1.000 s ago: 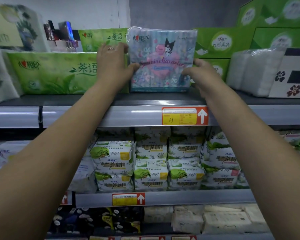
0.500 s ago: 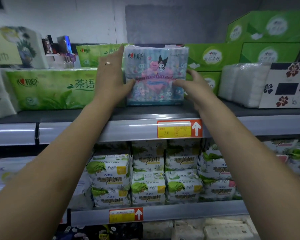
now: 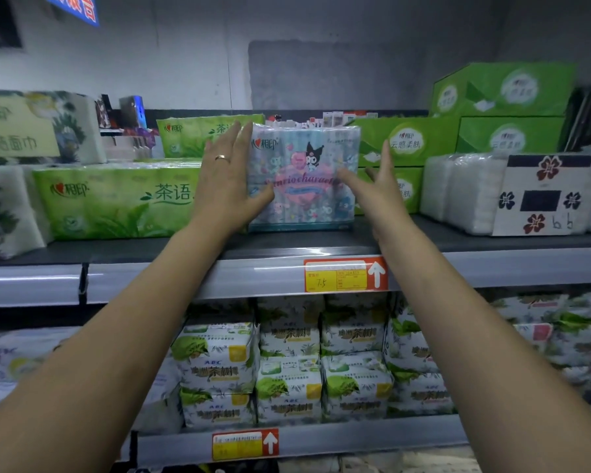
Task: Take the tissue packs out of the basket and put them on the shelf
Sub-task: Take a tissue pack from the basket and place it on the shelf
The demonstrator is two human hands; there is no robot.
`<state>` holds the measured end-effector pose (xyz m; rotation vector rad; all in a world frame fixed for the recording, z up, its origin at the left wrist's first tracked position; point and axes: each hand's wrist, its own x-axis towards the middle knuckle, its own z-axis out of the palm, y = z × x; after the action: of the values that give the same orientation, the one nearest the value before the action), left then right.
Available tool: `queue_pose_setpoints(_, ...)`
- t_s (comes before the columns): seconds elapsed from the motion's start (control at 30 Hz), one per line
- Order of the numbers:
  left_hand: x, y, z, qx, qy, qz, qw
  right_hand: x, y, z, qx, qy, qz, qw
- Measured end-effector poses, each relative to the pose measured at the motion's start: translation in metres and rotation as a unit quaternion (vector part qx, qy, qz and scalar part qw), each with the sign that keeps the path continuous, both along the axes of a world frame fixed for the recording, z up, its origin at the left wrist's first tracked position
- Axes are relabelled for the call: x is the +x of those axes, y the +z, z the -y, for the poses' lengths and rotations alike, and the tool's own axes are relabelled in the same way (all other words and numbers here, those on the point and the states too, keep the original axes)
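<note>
A pastel tissue pack [image 3: 304, 186] printed with cartoon characters stands upright on the dark top shelf [image 3: 270, 245], between green packs on either side. My left hand [image 3: 224, 179], wearing a ring, lies against the pack's left edge with the thumb across its front. My right hand [image 3: 379, 186] is beside the pack's right edge with fingers spread; only a fingertip touches the front. The basket is out of view.
A long green tissue pack [image 3: 116, 199] lies just left of the pastel pack. Green boxes [image 3: 406, 141] are stacked to its right, then white packs [image 3: 458, 189]. The shelf below holds rows of green-and-white packs [image 3: 287, 363]. An orange price tag [image 3: 345, 274] is on the shelf lip.
The pack has settled on the shelf. My right hand has let go of its right side and spread its fingers. The camera has tilted up, so the shelves appear lower in view.
</note>
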<state>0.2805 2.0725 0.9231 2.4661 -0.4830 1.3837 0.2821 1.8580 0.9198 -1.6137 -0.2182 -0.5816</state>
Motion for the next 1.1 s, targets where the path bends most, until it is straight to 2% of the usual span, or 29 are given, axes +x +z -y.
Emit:
queue_pose_setpoints(0.13, 0.001, 0.0, -0.002, -0.003, 0.012, 0.017, 1.0, -0.002, 0.0, -0.001, -0.016, -0.032, 0.041, 0.999)
queue_pose_setpoints(0.33, -0.007, 0.002, -0.001, -0.004, 0.018, -0.017, 1.0, -0.008, 0.002, -0.004, -0.07, -0.086, 0.079, 0.991)
queue_pose_setpoints(0.47, -0.021, 0.006, -0.004, -0.041, 0.009, -0.01, 0.999, -0.013, 0.002, -0.007, -0.111, -0.109, 0.119, 0.981)
queue_pose_setpoints(0.6, -0.039, -0.005, -0.014, -0.07, 0.01, 0.007, 0.998, -0.019, 0.001, -0.014, -0.21, -0.105, 0.178, 0.956)
queue_pose_setpoints(0.7, -0.056, -0.011, -0.02, -0.09, 0.006, 0.013, 0.996, -0.02, 0.001, -0.016, -0.259, -0.116, 0.176, 0.943)
queue_pose_setpoints(0.9, -0.08, -0.011, -0.04, -0.064, 0.031, 0.005, 0.997, -0.038, 0.005, -0.014, -0.199, -0.15, 0.165, 0.954)
queue_pose_setpoints(1.0, -0.094, -0.01, -0.044, -0.085, 0.024, 0.005, 0.996, -0.055, 0.01, -0.007, -0.127, -0.109, 0.161, 0.973)
queue_pose_setpoints(1.1, -0.107, -0.011, -0.043, -0.087, -0.004, -0.035, 0.996, -0.076, 0.011, -0.002, -0.088, -0.089, 0.143, 0.982)
